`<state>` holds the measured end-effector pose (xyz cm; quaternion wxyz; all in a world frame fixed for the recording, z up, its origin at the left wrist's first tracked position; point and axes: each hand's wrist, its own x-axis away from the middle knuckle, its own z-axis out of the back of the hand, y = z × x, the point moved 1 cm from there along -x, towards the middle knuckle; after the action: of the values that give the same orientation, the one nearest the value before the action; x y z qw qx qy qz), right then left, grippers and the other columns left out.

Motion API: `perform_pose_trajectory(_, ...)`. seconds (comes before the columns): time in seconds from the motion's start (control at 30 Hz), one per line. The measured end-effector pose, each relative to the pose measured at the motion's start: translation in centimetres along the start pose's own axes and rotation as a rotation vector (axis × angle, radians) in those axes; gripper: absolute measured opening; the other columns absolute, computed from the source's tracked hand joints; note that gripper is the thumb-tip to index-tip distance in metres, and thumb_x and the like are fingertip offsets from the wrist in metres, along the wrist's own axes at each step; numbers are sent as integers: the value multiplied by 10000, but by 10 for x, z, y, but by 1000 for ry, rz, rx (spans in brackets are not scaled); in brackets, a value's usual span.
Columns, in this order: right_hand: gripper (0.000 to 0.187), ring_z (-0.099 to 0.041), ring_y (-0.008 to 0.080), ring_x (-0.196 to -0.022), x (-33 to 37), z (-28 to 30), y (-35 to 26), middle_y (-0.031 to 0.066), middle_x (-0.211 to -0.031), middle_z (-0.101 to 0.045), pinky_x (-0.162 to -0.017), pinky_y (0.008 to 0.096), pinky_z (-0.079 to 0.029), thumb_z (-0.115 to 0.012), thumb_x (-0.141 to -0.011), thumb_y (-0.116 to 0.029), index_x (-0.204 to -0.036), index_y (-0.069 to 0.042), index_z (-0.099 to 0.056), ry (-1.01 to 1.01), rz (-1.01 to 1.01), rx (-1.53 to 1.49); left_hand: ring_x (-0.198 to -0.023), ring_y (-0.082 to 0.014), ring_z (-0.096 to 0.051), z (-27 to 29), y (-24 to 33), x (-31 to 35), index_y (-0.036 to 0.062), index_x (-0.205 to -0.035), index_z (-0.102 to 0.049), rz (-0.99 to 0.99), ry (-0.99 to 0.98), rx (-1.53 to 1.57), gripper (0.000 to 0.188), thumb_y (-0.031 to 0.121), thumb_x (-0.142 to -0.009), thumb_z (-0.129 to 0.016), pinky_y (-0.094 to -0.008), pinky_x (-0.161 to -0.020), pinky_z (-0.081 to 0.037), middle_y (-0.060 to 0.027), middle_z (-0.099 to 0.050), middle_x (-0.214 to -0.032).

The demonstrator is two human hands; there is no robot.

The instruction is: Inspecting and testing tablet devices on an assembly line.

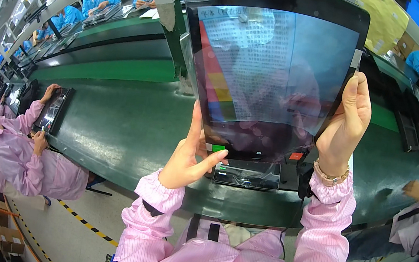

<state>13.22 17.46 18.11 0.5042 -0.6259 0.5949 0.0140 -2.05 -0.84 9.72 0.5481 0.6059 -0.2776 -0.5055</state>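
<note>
A large black tablet (269,135) is held up, tilted, above the green bench. Its lit screen shows a camera picture of a printed sheet and colour blocks, with a green button low on the left and a red one low on the right. My right hand (347,120) grips its right edge, thumb in front and the other fingers mostly behind it. At the lower left corner, my left hand (187,158) holds the tablet, index finger along the side and thumb by the green button. Below it, a second dark device (247,174) lies on the bench, partly hidden.
The green workbench (113,116) curves across the view, with a pale post (168,9) behind the tablet. On the left a person in pink (14,149) handles another tablet (53,109). A person's arm (418,194) reaches in at right. Black trays (408,121) stand farther back.
</note>
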Motion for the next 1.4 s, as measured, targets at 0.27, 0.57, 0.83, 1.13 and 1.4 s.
perform_pose_trajectory(0.27,127,-527,51,-747,-1,3,3,8,-843,-571,-680,187,-412,-505,-919,-165,-934,-39,-499,11,-3,25,-719,-196,-646,0,2,0,182,-1401,158,12,-6,-16,918,19,-839,-550,-248,-510,-495,-190,-577,-1007)
perform_pose_trajectory(0.57,103,-531,83,-859,0,7,4,17,-922,-571,-784,227,-421,-477,-924,-150,-917,-52,-506,-50,-23,-20,-711,-197,-646,0,4,2,148,-1401,153,12,4,-2,915,15,-835,-554,-249,-509,-493,-183,-573,-964)
perform_pose_trajectory(0.83,123,-532,59,-746,3,6,4,13,-847,-567,-683,198,-426,-492,-924,-163,-935,-41,-492,35,-24,26,-729,-206,-649,-1,5,2,149,-1398,157,13,-17,-39,917,19,-836,-556,-251,-501,-495,-195,-590,-967)
perform_pose_trajectory(1.13,121,-543,64,-763,-1,3,4,15,-845,-570,-692,199,-432,-489,-925,-162,-939,-42,-491,29,-17,10,-733,-207,-649,0,4,1,153,-1394,171,13,-12,-32,925,17,-837,-555,-251,-504,-498,-190,-592,-978)
perform_pose_trajectory(1.4,111,-531,56,-749,0,5,6,6,-830,-561,-693,194,-424,-491,-924,-159,-931,-48,-496,35,-14,11,-736,-206,-649,0,7,0,145,-1391,178,20,-33,-58,912,24,-845,-543,-254,-509,-500,-185,-602,-975)
